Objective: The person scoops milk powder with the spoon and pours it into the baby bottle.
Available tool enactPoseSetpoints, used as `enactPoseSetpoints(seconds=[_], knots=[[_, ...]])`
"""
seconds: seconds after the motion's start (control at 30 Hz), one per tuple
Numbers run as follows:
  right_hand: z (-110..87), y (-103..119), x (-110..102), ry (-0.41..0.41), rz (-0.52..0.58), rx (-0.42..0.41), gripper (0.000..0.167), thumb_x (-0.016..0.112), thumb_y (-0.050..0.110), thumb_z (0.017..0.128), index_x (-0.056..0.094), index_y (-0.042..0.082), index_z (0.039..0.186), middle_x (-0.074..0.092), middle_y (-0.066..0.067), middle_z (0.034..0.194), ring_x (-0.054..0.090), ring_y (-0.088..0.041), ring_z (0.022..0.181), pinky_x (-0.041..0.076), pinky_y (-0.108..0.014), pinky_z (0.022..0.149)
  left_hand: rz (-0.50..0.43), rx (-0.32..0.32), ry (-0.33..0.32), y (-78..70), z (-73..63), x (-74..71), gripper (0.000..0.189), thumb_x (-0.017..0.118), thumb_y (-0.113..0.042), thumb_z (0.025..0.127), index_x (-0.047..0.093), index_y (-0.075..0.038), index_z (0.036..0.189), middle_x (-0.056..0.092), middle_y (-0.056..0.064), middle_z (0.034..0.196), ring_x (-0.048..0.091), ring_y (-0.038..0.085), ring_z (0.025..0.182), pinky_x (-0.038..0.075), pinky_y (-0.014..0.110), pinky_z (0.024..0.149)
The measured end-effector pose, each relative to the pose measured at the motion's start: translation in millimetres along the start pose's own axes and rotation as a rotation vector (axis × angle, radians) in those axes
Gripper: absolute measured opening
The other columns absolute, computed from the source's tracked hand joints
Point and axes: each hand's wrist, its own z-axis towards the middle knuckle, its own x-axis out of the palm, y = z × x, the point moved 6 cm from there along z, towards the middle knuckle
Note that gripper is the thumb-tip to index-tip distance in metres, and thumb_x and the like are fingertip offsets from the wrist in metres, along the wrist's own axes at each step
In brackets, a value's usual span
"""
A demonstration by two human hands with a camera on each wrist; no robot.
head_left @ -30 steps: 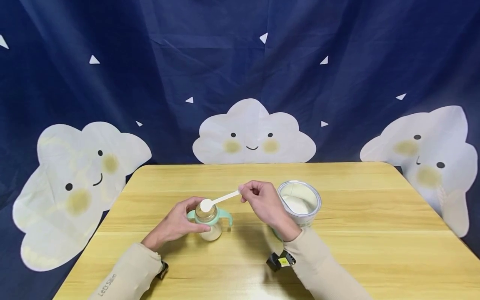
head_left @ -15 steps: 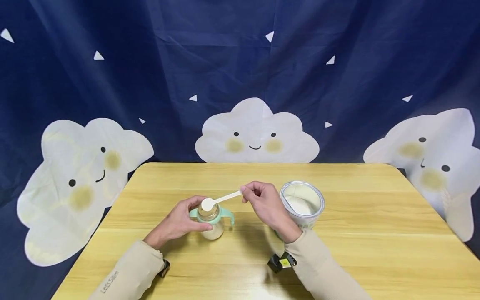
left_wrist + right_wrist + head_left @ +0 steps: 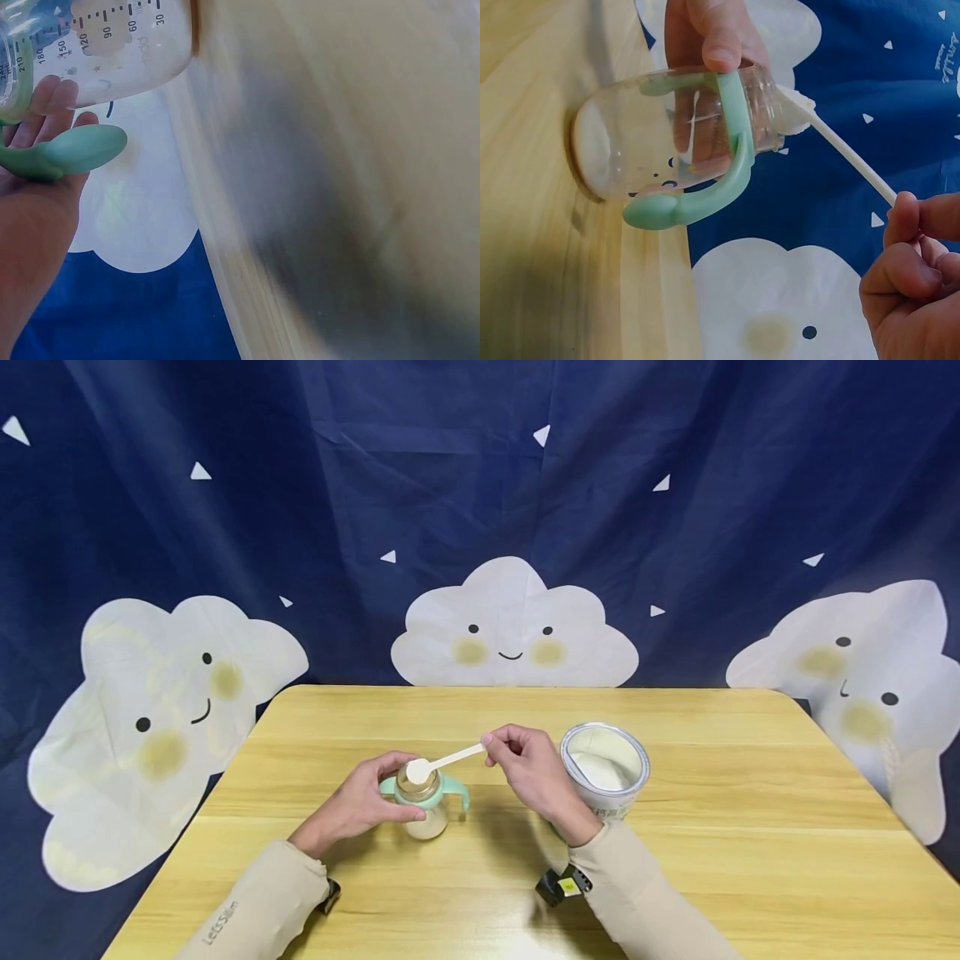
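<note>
On the table stands a clear baby bottle [image 3: 426,826] with a mint-green handle ring [image 3: 735,112] and measure marks [image 3: 107,34]. My left hand [image 3: 362,802] holds it around the neck, thumb at the front. The bottle has no cap, and whitish contents show at its bottom in the right wrist view. My right hand [image 3: 534,770] pinches the handle end of a white measuring scoop [image 3: 459,755]. The scoop's bowl, heaped with white powder [image 3: 802,101], is at the bottle's mouth. Whether it touches the rim I cannot tell.
An open tin [image 3: 609,803] of white powder [image 3: 598,770] stands just right of my right hand, partly hidden by that wrist. The wooden table [image 3: 750,793] ends at a dark blue curtain [image 3: 345,527] with white clouds.
The scoop's bowl stays over the bottle's mouth with barely any movement. Both hands keep their holds; the head view has shifted slightly.
</note>
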Motion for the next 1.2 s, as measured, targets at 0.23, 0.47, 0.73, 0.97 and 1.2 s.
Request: enactPoseSetpoints(seconds=[0.23,0.47,0.73,0.97,1.2], knots=[[0.5,-3.8,2.2,0.006,-0.008,-0.005,0.017,0.062,0.015,0.100,0.072,0.003,0.092,0.062,-0.001,0.072,0.043,-0.010,0.054,0.034,-0.019,0.045,-0.018,0.001,0.004,0.1,1.5,-0.4,0.063,0.091,-0.011,0.072,0.061,-0.002,0.127,0.068,0.008,0.116,0.062,0.023,0.109,0.048,0.025,0.094],[0.0,-5.3,5.7,0.030,-0.024,-0.018,0.017,0.063,0.015,0.099,0.071,0.003,0.090,0.060,-0.006,0.071,0.043,-0.012,0.054,0.034,-0.019,0.045,-0.021,0.001,0.003,0.4,1.4,-0.5,0.063,0.091,-0.012,0.072,0.061,-0.001,0.127,0.068,0.008,0.116,0.061,0.024,0.108,0.048,0.025,0.094],[-0.8,-6.5,8.1,0.038,-0.010,-0.032,0.017,0.064,0.013,0.098,0.070,0.003,0.086,0.056,0.000,0.067,0.043,-0.010,0.054,0.033,-0.019,0.046,-0.031,0.004,0.005,-0.6,1.1,-0.1,0.063,0.091,-0.011,0.072,0.061,-0.001,0.127,0.068,0.008,0.117,0.061,0.023,0.108,0.049,0.025,0.093],[-1.3,-6.9,8.3,0.033,0.008,-0.041,0.014,0.064,0.010,0.096,0.071,0.001,0.088,0.059,0.000,0.068,0.042,-0.007,0.053,0.033,-0.018,0.046,-0.044,0.005,0.000,1.0,0.9,-0.1,0.064,0.091,-0.011,0.071,0.061,-0.001,0.127,0.068,0.009,0.116,0.062,0.021,0.106,0.049,0.024,0.093],[-1.9,-6.3,9.3,0.029,0.024,-0.059,0.010,0.065,0.007,0.093,0.072,0.000,0.092,0.063,-0.003,0.073,0.045,-0.008,0.058,0.035,-0.018,0.049,-0.049,0.012,0.004,2.4,0.8,0.4,0.063,0.091,-0.010,0.071,0.062,-0.002,0.127,0.068,0.009,0.116,0.062,0.020,0.105,0.050,0.025,0.092]])
